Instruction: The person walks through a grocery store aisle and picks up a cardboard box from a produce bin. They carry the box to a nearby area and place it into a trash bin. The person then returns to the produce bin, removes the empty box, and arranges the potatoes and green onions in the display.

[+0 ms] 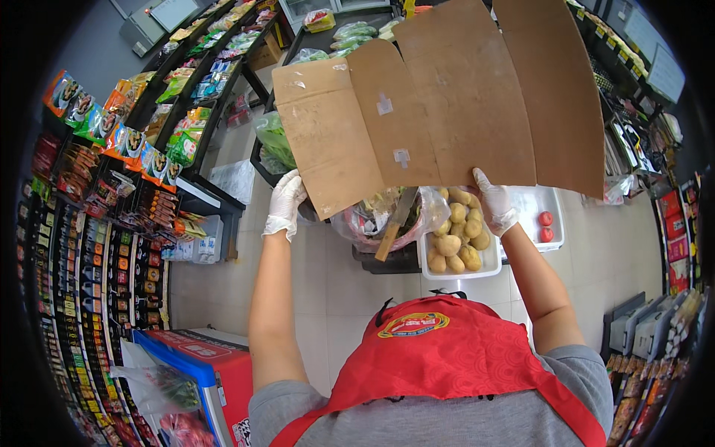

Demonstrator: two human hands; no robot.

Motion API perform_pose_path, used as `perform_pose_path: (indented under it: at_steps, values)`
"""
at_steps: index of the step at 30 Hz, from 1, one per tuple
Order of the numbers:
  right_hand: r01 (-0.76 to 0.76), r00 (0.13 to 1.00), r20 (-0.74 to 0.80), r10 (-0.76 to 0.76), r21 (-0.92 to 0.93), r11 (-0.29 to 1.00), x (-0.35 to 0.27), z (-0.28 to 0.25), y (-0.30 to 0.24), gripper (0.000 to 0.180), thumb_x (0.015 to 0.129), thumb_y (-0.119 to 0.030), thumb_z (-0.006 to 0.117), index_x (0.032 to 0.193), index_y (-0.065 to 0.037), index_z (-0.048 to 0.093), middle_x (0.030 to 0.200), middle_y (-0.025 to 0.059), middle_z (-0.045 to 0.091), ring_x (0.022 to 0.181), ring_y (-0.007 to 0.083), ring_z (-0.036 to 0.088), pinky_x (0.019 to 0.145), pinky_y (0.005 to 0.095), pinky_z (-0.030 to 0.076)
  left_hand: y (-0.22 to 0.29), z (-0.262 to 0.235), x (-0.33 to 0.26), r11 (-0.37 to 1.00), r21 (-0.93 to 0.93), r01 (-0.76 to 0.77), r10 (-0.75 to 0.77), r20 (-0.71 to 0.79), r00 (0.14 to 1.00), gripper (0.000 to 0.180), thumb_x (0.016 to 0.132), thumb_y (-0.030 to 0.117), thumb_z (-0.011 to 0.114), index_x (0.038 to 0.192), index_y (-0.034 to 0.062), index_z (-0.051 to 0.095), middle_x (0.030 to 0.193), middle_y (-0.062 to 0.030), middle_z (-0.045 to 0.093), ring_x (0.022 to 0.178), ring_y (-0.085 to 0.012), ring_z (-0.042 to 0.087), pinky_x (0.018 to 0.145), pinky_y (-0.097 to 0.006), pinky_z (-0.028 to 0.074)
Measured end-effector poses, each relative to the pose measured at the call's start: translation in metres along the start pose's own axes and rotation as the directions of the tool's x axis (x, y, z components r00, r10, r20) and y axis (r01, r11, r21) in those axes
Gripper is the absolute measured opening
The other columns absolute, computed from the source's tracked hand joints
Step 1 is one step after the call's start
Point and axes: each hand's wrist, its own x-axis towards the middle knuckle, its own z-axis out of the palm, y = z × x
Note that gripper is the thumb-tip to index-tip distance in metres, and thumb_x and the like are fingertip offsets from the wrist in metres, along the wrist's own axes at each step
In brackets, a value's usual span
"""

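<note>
A large flattened cardboard sheet (462,112), brown and creased into panels with small tape patches, is held up in front of me. My left hand (286,201), in a white glove, grips its lower left edge. Gloved as well, my right hand (494,200) pinches the bottom edge right of the middle, its thumb over the front. Under the sheet stands a white tray (477,274) of potatoes (463,232). Left of that, a knife with a wooden handle (395,232) rests across a plastic-lined container (365,240) of scraps. The cardboard hides much of the display behind.
Another white tray (553,243) holds two red tomatoes (546,226). Leafy greens (274,138) stick out behind the sheet's left edge. Shelves of packaged goods (190,97) line the left, with a red and blue chest freezer (216,372) nearer me. More racks (674,246) stand right.
</note>
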Motion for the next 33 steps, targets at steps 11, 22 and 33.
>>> perform_pose_path:
  at_steps: [11, 22, 33]
  values:
    - [0.252, 0.967, 0.084, -0.239, -0.237, 0.938, -0.018, 0.010, 0.068, 0.027, 0.100, -0.014, 0.061, 0.123, -0.001, 0.061, 0.118, 0.0069, 0.063, 0.100, 0.0180, 0.062, 0.090, 0.0305, 0.055, -0.097, 0.004, -0.016, 0.920, 0.361, -0.154, 0.225, -0.163, 0.961, 0.027, 0.089, -0.006, 0.062, 0.116, -0.0045, 0.067, 0.105, -0.0083, 0.071, 0.091, -0.0130, 0.066, 0.082, -0.026, 0.052]
    - [0.190, 0.981, 0.063, -0.183, -0.115, 0.975, -0.028, 0.049, 0.024, 0.026, 0.099, -0.012, 0.061, 0.123, -0.002, 0.061, 0.121, 0.0069, 0.062, 0.101, 0.0166, 0.064, 0.091, 0.0326, 0.055, -0.010, 0.023, -0.038, 0.910, 0.282, -0.304, 0.378, -0.265, 0.887, 0.026, 0.090, -0.007, 0.062, 0.115, -0.0074, 0.066, 0.105, -0.0114, 0.071, 0.092, -0.0142, 0.067, 0.082, -0.026, 0.054]
    - [0.453, 0.888, 0.100, -0.449, -0.360, 0.815, 0.005, 0.047, 0.079, 0.024, 0.095, -0.015, 0.068, 0.113, 0.001, 0.067, 0.112, 0.0087, 0.068, 0.099, 0.0186, 0.063, 0.088, 0.0326, 0.052, 0.001, 0.048, -0.055, 0.853, 0.374, -0.363, 0.479, -0.286, 0.830, 0.028, 0.092, -0.008, 0.058, 0.119, -0.0068, 0.065, 0.109, -0.0103, 0.070, 0.096, -0.0142, 0.067, 0.087, -0.027, 0.053]
